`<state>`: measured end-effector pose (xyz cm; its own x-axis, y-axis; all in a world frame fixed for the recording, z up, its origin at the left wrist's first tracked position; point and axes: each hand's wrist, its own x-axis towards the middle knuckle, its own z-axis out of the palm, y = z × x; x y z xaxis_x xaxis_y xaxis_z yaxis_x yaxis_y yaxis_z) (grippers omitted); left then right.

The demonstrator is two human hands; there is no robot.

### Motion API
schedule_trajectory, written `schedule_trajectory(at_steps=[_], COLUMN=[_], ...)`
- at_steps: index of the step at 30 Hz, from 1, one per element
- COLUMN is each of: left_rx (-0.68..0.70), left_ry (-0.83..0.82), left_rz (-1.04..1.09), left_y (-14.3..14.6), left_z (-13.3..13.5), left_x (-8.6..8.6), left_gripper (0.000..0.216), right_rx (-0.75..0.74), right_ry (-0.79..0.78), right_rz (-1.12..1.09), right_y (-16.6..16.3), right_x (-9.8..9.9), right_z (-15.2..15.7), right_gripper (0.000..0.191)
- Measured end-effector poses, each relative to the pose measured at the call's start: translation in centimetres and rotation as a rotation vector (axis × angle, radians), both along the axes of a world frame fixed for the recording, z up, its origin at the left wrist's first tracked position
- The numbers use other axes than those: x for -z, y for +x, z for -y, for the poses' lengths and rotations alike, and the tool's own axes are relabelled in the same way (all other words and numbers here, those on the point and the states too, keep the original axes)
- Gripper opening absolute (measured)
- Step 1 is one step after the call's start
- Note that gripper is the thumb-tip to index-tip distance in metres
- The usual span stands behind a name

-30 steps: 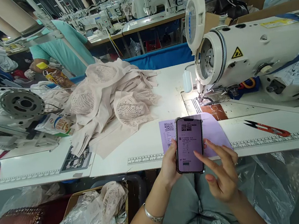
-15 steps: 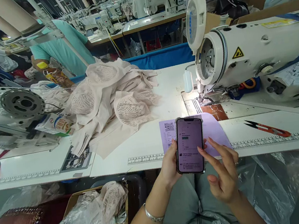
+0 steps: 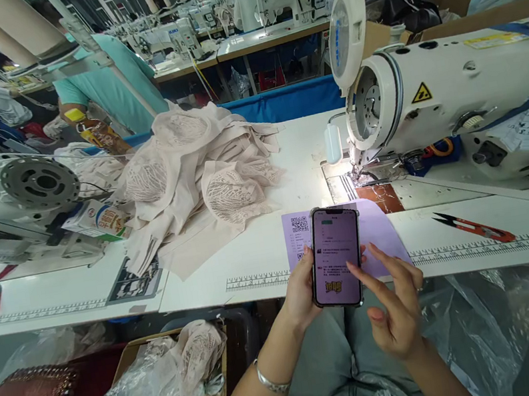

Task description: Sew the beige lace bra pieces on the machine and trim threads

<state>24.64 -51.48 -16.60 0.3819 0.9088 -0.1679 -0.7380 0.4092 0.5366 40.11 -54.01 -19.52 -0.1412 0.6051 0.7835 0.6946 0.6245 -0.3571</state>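
Observation:
A smartphone (image 3: 336,257) with a lit screen is held upright at the table's front edge. My left hand (image 3: 301,292) grips it from the left side and below. My right hand (image 3: 394,301) is at its right, fingers apart, with the index fingertip at the screen. Behind the phone lies a purple sheet (image 3: 379,233) with printed codes, partly covered by phone and fingers. Beige lace bras (image 3: 233,193) are heaped on the table to the left. The sewing machine (image 3: 438,84) stands to the right of the sheet, its needle area lit.
Red-handled thread snips (image 3: 475,227) lie right of the sheet. A second machine (image 3: 17,205) stands at left, near a bottle (image 3: 98,131) and a small carton (image 3: 98,219). Below the table, a box (image 3: 133,355) holds plastic and lace. Other people sit at machines beyond.
The content on the phone screen has scrolled upward, and a yellow graphic now shows near its bottom. My right index finger has shifted slightly left; the left hand stays put.

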Motion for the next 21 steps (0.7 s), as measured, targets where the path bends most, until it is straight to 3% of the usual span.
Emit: schedule_trajectory(at_steps=[11, 17, 21], left_rx=[0.013, 0.016, 0.022], left_ry=[0.053, 0.016, 0.024], left_rz=[0.019, 0.040, 0.028], left_y=[-0.06, -0.03, -0.05], left_z=[-0.07, -0.09, -0.11], left_x=[0.20, 0.01, 0.10], left_gripper=[0.063, 0.059, 0.062], right_rx=[-0.054, 0.027, -0.004], right_ry=[0.061, 0.019, 0.023], right_rz=[-0.043, -0.015, -0.028], right_y=[0.21, 0.02, 0.03], right_x=[0.35, 0.16, 0.25], right_z=[0.28, 0.01, 0.13], right_gripper=[0.054, 0.054, 0.052])
